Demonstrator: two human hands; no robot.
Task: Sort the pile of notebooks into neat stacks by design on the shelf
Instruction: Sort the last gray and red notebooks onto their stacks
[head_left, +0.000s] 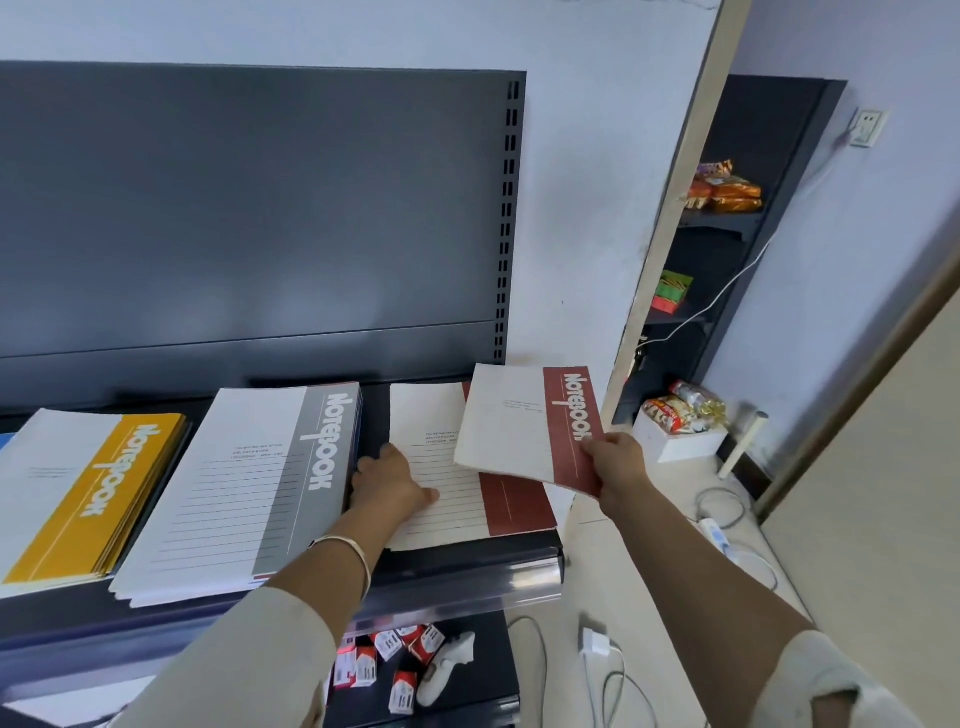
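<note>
Three notebook stacks lie on the dark shelf (467, 577): a yellow-striped stack (98, 488) at the left, a grey-striped stack (249, 488) in the middle and a red-striped stack (467, 499) at the right. My left hand (389, 483) rests flat on the red stack's left side, fingers against the grey stack's edge. My right hand (613, 462) pinches the near right corner of a single red-striped notebook (524, 421), held tilted just above the red stack's far right part.
The shelf's dark back panel (249, 208) rises behind the stacks. Small red-and-white boxes (389, 665) and a white device (441, 670) lie on the lower shelf. Cables and a charger (597, 644) lie on the floor. Another shelf with snack packs (722, 187) stands at the right.
</note>
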